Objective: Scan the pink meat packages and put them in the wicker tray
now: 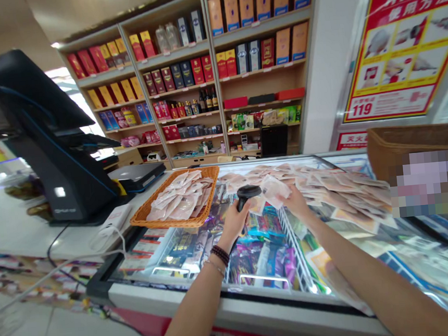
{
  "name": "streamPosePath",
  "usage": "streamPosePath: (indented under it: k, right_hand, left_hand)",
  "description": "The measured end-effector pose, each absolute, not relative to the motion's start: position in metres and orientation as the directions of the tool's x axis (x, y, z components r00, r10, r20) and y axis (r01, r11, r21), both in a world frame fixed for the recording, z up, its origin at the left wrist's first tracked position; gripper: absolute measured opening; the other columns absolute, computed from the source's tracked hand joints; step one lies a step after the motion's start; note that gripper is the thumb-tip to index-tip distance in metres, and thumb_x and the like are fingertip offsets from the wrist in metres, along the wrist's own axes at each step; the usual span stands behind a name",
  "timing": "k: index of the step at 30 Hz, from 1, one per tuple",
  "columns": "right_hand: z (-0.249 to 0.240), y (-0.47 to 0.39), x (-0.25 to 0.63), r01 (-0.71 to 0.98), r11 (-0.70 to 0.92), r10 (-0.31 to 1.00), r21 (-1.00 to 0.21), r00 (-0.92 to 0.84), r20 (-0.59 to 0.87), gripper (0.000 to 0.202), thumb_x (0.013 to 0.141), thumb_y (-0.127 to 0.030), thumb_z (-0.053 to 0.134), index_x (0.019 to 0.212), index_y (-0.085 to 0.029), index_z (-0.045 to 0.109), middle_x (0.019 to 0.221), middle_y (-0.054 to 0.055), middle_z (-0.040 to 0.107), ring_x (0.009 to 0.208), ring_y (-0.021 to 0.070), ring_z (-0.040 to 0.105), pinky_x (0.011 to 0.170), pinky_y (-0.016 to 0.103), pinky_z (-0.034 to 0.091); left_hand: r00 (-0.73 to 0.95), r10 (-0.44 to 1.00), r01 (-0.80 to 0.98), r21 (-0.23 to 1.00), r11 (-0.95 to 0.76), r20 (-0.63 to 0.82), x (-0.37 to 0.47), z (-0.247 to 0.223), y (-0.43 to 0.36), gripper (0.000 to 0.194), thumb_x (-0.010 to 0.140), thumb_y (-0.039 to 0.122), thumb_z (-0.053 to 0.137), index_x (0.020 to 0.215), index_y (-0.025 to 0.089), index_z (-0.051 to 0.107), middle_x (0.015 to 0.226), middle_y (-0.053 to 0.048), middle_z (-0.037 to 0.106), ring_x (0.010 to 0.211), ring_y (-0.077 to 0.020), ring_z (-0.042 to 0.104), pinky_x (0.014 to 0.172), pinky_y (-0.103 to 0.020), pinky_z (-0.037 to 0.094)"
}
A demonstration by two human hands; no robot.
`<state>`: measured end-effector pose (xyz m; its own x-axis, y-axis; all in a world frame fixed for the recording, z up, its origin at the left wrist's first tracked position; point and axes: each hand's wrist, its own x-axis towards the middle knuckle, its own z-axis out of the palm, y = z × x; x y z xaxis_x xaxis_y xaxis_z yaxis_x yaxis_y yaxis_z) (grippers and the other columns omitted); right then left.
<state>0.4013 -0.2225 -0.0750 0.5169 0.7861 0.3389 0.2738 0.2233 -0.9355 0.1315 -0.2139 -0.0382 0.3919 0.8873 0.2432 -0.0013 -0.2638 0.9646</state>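
My left hand is wrapped round the handle of a black barcode scanner, its head tilted toward the right. Between the fingers of my right hand is a flat clear packet with pale contents, close in front of the scanner head. Both hands are above the glass top of a chest freezer. Many similar packets lie overlapping on the glass to the right and behind. More packets fill an orange wicker basket on the left.
A black checkout terminal and a flat dark device stand on the left counter, with a white power strip and cables nearby. A brown box sits at the right. Shelves of boxed goods line the back wall.
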Motion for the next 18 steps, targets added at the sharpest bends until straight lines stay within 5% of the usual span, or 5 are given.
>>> streamPosePath:
  k: [5,18]
  right_hand:
    - [-0.0730,-0.2243,0.4017,0.086,0.302,0.764,-0.949,0.575,0.295,0.075,0.043,-0.058,0.101,0.097,-0.030,0.056,0.086,-0.001,0.075,0.082,0.0286,0.075,0.070,0.040,0.063]
    - [-0.0813,-0.2185,0.4087,0.155,0.331,0.727,-0.931,0.587,0.356,0.080,0.046,-0.068,0.100,0.100,-0.030,0.056,0.091,0.005,0.077,0.090,0.0360,0.078,0.080,0.055,0.068]
  left_hand:
    - [0.400,0.883,-0.025,0.966,-0.259,0.247,0.1312,-0.0350,-0.2170,0.066,0.082,0.087,0.075,0.078,0.025,0.054,0.052,0.005,0.052,0.042,-0.0128,0.048,0.047,-0.027,0.039]
    - [0.447,0.868,-0.130,0.976,-0.176,0.216,0.1345,-0.0398,-0.2169,0.069,0.077,0.088,0.079,0.083,0.024,0.052,0.058,0.007,0.051,0.041,-0.0092,0.045,0.043,-0.024,0.039]
